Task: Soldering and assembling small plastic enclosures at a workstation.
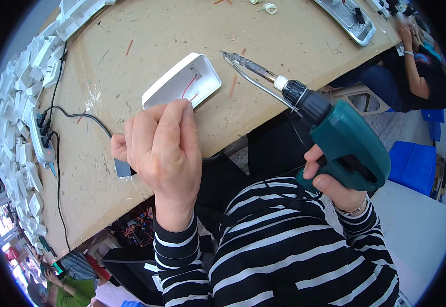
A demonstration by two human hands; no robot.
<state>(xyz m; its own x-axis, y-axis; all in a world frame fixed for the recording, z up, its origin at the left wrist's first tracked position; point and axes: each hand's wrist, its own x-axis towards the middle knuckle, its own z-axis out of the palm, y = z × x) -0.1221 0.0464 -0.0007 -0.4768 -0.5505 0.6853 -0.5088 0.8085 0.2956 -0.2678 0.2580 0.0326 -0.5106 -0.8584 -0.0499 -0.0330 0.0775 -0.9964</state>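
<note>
My left hand [164, 140] is closed in a pinch at the near edge of an open white plastic housing [167, 83] on the table. A thin red wire [186, 88] runs from a small metal contact inside the housing toward those fingertips, which appear to grip its end. In my right hand [338, 192] is a green gun-shaped soldering iron [353, 135], held by its handle. Its dark tip, with a thin metal tube alongside, points up and left, beyond the housing's right side and apart from it. My left palm and thumb are hidden.
Many white housings [20, 123] are heaped along the table's left edge. Beside them lies a white power strip [41, 137] with black cables. A metal tray [363, 35] rests at the far right. People sit at right and lower left. A blue box [412, 166] stands right.
</note>
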